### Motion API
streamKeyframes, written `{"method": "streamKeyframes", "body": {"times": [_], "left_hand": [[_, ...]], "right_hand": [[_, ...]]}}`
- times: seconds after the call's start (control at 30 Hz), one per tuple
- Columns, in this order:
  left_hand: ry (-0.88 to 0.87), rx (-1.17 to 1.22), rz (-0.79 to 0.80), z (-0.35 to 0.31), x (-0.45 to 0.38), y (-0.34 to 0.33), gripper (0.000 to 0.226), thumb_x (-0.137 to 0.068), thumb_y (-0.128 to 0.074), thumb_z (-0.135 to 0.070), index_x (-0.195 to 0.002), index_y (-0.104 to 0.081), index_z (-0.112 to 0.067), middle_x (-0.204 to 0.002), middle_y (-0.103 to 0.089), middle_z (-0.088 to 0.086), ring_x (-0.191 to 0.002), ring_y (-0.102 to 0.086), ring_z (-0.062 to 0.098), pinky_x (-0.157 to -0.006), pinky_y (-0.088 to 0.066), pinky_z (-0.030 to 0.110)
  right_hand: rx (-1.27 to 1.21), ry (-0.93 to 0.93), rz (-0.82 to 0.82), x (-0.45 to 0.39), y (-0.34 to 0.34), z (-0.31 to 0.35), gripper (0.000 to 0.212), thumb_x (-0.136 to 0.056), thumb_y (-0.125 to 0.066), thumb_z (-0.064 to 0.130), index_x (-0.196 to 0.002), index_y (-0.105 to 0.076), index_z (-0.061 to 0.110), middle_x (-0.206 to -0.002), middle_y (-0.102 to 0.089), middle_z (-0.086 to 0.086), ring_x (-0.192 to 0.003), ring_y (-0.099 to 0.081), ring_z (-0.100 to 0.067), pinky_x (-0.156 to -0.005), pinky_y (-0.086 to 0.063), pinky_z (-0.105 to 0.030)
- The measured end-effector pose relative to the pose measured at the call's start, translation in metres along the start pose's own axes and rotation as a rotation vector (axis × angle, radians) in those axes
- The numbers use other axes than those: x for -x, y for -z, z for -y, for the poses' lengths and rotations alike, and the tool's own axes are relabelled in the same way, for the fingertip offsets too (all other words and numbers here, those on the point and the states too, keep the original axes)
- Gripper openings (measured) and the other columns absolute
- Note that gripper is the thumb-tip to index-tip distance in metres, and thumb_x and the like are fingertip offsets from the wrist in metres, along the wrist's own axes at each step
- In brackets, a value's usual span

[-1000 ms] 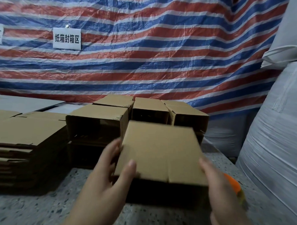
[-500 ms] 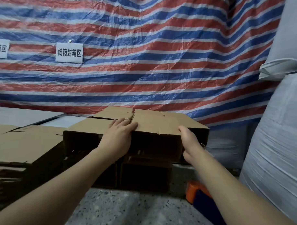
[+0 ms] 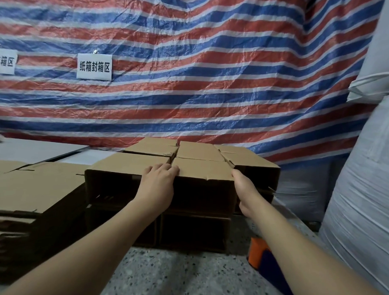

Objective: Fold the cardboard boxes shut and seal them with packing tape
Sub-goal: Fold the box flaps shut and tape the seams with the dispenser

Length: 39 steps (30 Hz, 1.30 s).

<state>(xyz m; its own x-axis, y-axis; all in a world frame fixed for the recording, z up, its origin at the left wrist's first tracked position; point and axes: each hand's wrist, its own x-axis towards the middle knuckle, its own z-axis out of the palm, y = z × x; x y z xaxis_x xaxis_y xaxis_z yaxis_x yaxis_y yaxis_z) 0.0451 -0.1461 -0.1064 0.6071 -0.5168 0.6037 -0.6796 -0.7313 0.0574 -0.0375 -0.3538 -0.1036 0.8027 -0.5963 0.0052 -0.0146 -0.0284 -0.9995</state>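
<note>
A striped red, white and blue tarp (image 3: 213,81) hangs behind the table (image 3: 173,276), with two white paper signs (image 3: 94,66) fixed to its left part. A white woven sack (image 3: 363,197) stands at the table's right edge. A stack of flattened cardboard (image 3: 22,196) lies along the left edge. At the far middle of the table, assembled cardboard boxes (image 3: 131,167) are stacked two layers high — their dark open ends face the camera. The held box (image 3: 201,172) sits on the upper layer at the front, touching its neighbours on both sides. The left hand (image 3: 158,181) rests on this box's left top corner, fingers curled over the edge. The right hand (image 3: 246,191) presses against the box's right side, thumb at the top corner; the rest of its grip is hidden, so how it closes cannot be told. An orange and blue tape dispenser (image 3: 259,255) lies near the right edge, partly under the right forearm.
</note>
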Motion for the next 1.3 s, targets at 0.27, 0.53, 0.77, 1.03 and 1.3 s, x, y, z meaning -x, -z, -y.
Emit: {"method": "streamKeyframes", "body": {"times": [0.27,0.53,0.77,1.03,1.3], "left_hand": [[0.029,-0.006,-0.064,-0.002,0.009,0.006,0.051,-0.099,-0.049,-0.030,-0.146,-0.035,-0.017,-0.150,-0.042,0.003,-0.140,-0.035,0.023,-0.115,-0.026,0.038],[-0.056,0.078,-0.175,-0.010,0.041,0.030,0.044,-0.099,-0.047,-0.035,-0.138,-0.049,-0.016,-0.141,-0.050,0.001,-0.130,-0.045,0.022,-0.109,-0.032,0.036],[-0.070,0.158,-0.326,0.000,0.061,0.071,0.020,-0.094,-0.056,-0.026,-0.100,-0.067,-0.011,-0.100,-0.066,0.002,-0.089,-0.060,0.022,-0.072,-0.053,0.038],[0.321,-0.095,-0.299,0.096,0.051,0.108,0.035,-0.094,-0.051,-0.032,-0.114,-0.058,-0.004,-0.111,-0.060,0.019,-0.103,-0.054,0.038,-0.084,-0.045,0.047],[0.581,-0.331,0.434,0.155,0.087,0.061,0.068,-0.096,-0.035,-0.062,-0.139,-0.041,-0.011,-0.143,-0.044,0.017,-0.131,-0.042,0.033,-0.106,-0.038,0.044]], "right_hand": [[0.091,0.000,0.000,0.003,0.003,0.000,0.059,-0.104,-0.026,0.061,-0.141,-0.050,0.022,-0.122,-0.058,0.004,-0.112,-0.053,-0.016,-0.093,-0.033,-0.033],[0.215,0.128,-0.110,0.018,0.019,-0.005,0.049,-0.105,-0.027,0.055,-0.131,-0.051,0.021,-0.121,-0.056,0.000,-0.114,-0.053,-0.022,-0.093,-0.036,-0.037],[0.388,0.489,-0.360,0.045,0.029,-0.001,0.021,-0.102,-0.048,0.032,-0.098,-0.061,0.017,-0.101,-0.063,-0.008,-0.087,-0.059,-0.022,-0.068,-0.041,-0.030],[0.722,0.785,-0.295,0.076,-0.009,0.036,0.033,-0.102,-0.051,0.030,-0.128,-0.057,0.011,-0.118,-0.052,0.002,-0.115,-0.051,-0.018,-0.095,-0.043,-0.032],[0.954,0.838,-0.074,0.094,-0.057,0.037,0.054,-0.102,-0.047,0.039,-0.148,-0.043,0.012,-0.152,-0.044,-0.003,-0.143,-0.036,-0.020,-0.119,-0.025,-0.039]]}}
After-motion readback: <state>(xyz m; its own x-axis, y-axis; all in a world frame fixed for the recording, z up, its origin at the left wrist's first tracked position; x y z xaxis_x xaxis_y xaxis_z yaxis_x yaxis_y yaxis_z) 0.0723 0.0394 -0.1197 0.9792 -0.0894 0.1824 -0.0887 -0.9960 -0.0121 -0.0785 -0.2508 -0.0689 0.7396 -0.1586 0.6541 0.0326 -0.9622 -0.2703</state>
